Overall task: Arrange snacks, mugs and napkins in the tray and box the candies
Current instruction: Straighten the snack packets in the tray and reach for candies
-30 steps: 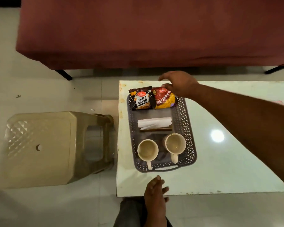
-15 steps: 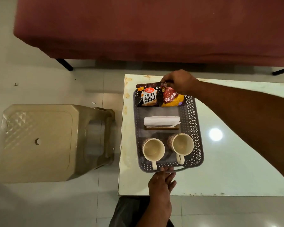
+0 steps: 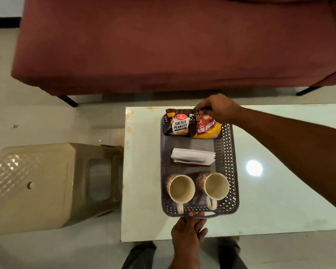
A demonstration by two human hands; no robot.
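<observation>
A grey perforated tray (image 3: 226, 152) lies on the white table (image 3: 270, 200). At its far end stand a salted peanuts packet (image 3: 179, 124) and an aloo bhujia packet (image 3: 208, 128). Folded white napkins (image 3: 193, 156) lie in the middle. Two cream mugs (image 3: 181, 188) (image 3: 216, 186) stand at the near end, handles toward me. My right hand (image 3: 218, 107) curls its fingers over the tray's far rim, right behind the bhujia packet's top edge. My left hand (image 3: 188, 228) has its fingers on the near handle. No candies or box are in view.
A beige plastic stool (image 3: 39, 183) stands on the floor left of the table. A maroon sofa (image 3: 163, 45) runs along the far side, close to the table's far edge. My legs show below the table's near edge.
My left hand has moved forward from the table's near edge onto the tray's near handle. My right hand has lowered its fingers from above the bhujia packet to the far rim.
</observation>
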